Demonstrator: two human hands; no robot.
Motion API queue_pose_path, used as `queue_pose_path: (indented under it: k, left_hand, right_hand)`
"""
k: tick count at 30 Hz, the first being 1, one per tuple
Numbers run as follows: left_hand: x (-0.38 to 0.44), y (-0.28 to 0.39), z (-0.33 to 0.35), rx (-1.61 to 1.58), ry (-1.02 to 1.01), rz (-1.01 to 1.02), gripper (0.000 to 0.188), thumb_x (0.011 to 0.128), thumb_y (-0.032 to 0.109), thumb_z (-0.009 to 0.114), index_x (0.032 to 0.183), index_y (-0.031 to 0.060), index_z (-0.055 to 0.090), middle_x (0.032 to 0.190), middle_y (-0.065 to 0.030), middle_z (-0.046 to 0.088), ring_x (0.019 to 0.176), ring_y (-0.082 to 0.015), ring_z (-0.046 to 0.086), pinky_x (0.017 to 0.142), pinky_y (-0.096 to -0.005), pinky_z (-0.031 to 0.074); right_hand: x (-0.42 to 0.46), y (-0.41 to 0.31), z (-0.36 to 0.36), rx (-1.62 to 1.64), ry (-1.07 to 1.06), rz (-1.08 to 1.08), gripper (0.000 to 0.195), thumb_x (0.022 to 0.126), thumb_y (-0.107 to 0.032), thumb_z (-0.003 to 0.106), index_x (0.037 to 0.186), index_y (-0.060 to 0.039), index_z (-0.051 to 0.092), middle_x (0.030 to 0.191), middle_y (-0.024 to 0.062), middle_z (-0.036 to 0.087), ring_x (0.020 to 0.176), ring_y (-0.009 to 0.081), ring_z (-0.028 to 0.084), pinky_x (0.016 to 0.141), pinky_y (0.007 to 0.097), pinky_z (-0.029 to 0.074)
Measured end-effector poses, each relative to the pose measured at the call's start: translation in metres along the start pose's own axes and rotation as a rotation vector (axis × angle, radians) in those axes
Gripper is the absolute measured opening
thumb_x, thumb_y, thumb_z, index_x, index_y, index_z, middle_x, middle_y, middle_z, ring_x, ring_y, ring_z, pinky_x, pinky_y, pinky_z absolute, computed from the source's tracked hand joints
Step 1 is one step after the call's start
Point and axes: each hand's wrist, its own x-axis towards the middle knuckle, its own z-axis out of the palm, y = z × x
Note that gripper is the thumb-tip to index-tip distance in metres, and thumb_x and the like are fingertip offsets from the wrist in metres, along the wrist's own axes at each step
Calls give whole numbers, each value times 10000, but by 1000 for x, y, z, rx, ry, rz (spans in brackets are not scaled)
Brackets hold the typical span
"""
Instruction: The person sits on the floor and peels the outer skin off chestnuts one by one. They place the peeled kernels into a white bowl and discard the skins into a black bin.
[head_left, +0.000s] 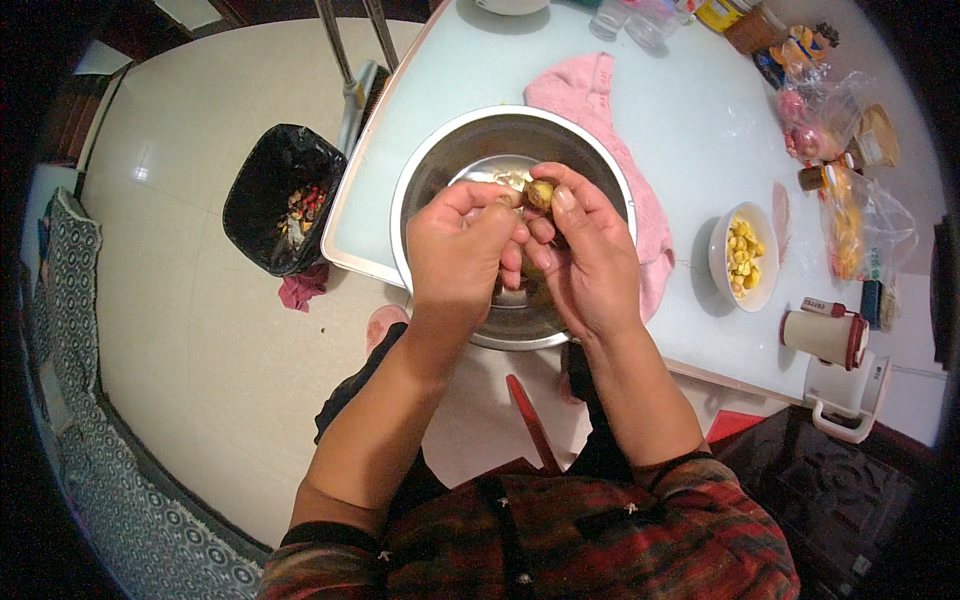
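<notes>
Above a wide stainless steel basin (517, 341), my right hand (589, 247) grips a small brown and yellow chestnut-like nut (539, 195) between thumb and fingers. My left hand (469, 247) is beside it, thumb and forefinger pinched together at the nut's left side; whether a bit of skin is between them cannot be told. Pale scraps lie in the basin's bottom, largely hidden by my hands. A white bowl (720, 262) of peeled yellow pieces (744, 255) stands to the right on the table.
A pink towel (585, 97) lies behind and right of the basin on the glass-topped table (697, 127). Left of the table stands a black-lined bin (259, 202) holding scraps. Glasses (609, 21), plastic bags of food (814, 124) and a lidded cup (821, 336) line the far and right edges.
</notes>
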Motion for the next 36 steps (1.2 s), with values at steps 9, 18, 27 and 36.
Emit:
queue_pose_path:
  k: [9,18,27,36]
  left_hand:
    - [6,2,4,-206,-127,-90,148,891,108,474,952,-18,523,718,-86,580,532,-113,530,462,-207,465]
    - [10,1,-8,-153,-219,-177,174,887,155,529,938,-12,520,751,-69,582,579,-87,539,502,-197,475]
    - [9,3,-11,-116,-179,-237,129,842,80,508,922,-20,522,700,-57,567,516,-69,496,430,-191,421]
    - [7,4,-7,-135,-105,-219,76,799,27,502,865,-10,507,639,-40,511,414,-39,377,321,-182,286]
  right_hand:
    - [2,-14,-7,-257,10,-61,229,899,-169,533,1085,-36,548,758,-9,513,582,44,417,514,170,347]
    - [2,-18,-12,-488,-4,-79,237,878,-158,563,1089,-52,576,821,-21,546,643,28,441,557,167,364]
    - [1,-15,-15,-760,-88,-189,238,878,-129,540,1093,-30,554,858,4,529,720,64,455,625,196,371]
    - [-1,-13,-11,-887,-91,-304,213,857,-137,542,1030,-14,559,892,83,536,803,164,514,732,264,412]
